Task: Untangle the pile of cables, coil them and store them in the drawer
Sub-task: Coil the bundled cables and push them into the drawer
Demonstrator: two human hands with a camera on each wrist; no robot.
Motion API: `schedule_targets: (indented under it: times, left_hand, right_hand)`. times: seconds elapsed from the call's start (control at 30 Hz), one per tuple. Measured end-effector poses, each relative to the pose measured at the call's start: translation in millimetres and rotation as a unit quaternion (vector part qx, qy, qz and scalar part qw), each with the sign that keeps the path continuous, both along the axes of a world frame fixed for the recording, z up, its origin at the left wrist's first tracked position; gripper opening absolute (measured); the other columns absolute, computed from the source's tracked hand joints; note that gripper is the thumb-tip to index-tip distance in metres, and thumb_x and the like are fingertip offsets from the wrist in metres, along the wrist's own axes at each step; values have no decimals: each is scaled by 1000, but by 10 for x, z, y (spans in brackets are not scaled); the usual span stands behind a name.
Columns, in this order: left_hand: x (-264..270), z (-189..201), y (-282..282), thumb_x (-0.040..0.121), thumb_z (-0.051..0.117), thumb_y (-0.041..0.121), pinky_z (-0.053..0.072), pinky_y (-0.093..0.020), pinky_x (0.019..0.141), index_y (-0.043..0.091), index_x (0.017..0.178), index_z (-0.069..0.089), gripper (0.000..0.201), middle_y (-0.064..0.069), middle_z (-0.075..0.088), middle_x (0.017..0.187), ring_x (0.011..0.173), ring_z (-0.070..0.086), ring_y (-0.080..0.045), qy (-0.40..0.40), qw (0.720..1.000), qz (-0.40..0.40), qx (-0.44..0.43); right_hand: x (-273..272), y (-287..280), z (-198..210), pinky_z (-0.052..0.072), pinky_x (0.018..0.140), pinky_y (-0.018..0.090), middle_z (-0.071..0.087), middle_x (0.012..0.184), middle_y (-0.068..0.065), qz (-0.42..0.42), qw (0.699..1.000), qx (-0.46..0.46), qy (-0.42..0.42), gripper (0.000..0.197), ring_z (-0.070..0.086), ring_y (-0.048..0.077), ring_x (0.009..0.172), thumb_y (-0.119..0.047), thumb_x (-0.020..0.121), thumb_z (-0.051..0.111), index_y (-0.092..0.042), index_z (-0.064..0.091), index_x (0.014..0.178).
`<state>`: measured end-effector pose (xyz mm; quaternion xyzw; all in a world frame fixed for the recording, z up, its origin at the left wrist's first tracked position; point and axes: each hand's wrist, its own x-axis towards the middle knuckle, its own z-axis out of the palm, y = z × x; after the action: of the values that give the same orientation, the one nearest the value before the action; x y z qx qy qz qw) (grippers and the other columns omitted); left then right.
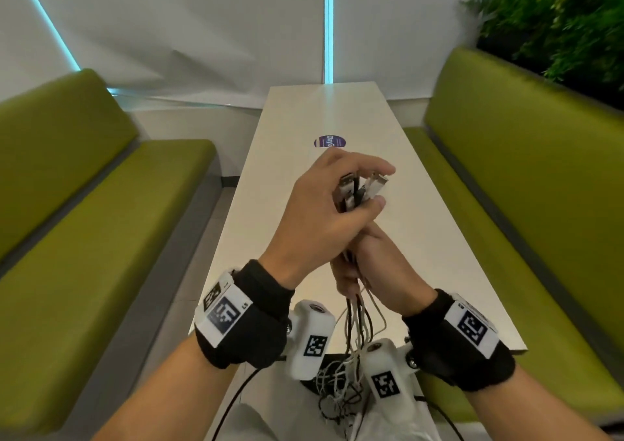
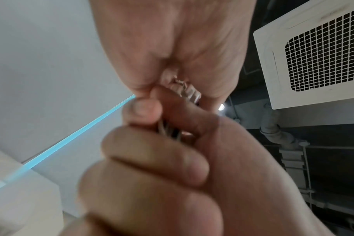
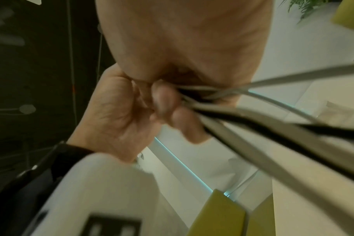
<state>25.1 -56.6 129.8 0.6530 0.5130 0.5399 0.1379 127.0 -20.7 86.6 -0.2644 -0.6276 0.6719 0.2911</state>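
Both hands are raised above the white counter [image 1: 398, 224]. Left hand [image 1: 324, 217]: grip clamped round the top of the cable bundle [image 1: 358, 309], w/ USB plugs [image 1: 366, 187] sticking out by its fingers. Right hand [image 1: 378, 271], just below and touching the left: grip also clamped on the bundle. Loose ends hang tangled toward the person's lap.

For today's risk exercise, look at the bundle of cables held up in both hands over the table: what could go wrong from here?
1. The left hand grips several plug ends together; one could slip free and the sorting be lost.
2. Below the right hand, the hanging cables run into a tangle near the lap; pulling upward may tighten knots.
3. Loose strands dangle beside the wrist cameras and could snag on them.
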Motion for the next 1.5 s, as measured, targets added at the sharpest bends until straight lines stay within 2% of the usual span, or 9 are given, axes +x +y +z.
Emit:
schedule_targets:
  times: [0.07,0.17,0.37,0.53,0.83,0.93,1.03,1.2,1.5]
  left_hand:
    - [-20,-40,18,81,69,1,46,-16,89,18,108,66,32,3,60,106,102,61,-8,0,1000,8,6]
    - [-88,-60,54,84,70,8,49,-20,87,18,111,65,29,5,59,109,101,60,-9,6,1000,24,6]
    - [-237,-66,70,80,75,7,49,-25,96,32,141,41,74,9,45,138,125,51,-8,-4,999,-35,-20]
    - [-309,-113,130,81,74,5,52,-23,91,14,119,66,40,7,62,125,121,56,-7,51,998,-31,28]
    - [-338,-245,211,83,74,17,48,-31,103,9,112,71,30,3,69,118,121,58,-5,76,995,-12,71]
    - [-380,-184,231,89,67,26,47,-32,103,12,113,72,28,2,69,119,122,56,-3,61,997,2,55]
    - [-391,-71,274,95,57,30,41,-33,109,17,123,66,32,5,62,131,130,50,-5,61,997,-23,37]
    - [-351,-73,383,96,45,43,50,-31,77,19,84,75,41,9,73,78,79,65,-6,194,980,-21,-21]
    - [-431,-173,448,100,45,26,46,-31,84,15,97,73,30,6,71,95,92,60,-12,253,967,-35,-8]
  right_hand:
    - [-16,28,29,37,44,34,40,49,13,-6,1000,18,6,28,42,27,41,5,89,33,-3,52,69]
    - [-80,42,75,29,44,29,34,49,5,-15,999,-2,38,24,33,19,40,5,87,33,-6,48,73]
    - [-160,77,81,16,44,21,25,44,-6,-37,999,6,-7,33,18,10,39,5,90,27,-12,34,63]
    - [-210,134,20,17,46,25,27,45,-5,-39,999,-9,-20,37,21,12,41,7,87,27,-15,40,60]
    - [-292,205,-3,27,42,25,31,50,4,-36,999,29,-16,37,29,17,42,-4,94,42,-15,53,61]
    - [-328,221,20,21,44,28,28,54,8,-34,999,25,-14,28,24,16,44,-4,98,39,2,45,72]
    - [-356,245,7,19,45,26,27,51,3,-54,996,50,-48,25,19,16,46,-1,89,38,0,36,64]
    - [-381,238,-5,30,42,23,38,38,-10,-74,980,110,-151,29,35,9,37,6,89,41,-10,40,65]
    - [-423,289,32,35,55,25,43,48,3,-90,976,97,-175,40,44,11,47,-3,98,40,-9,41,59]
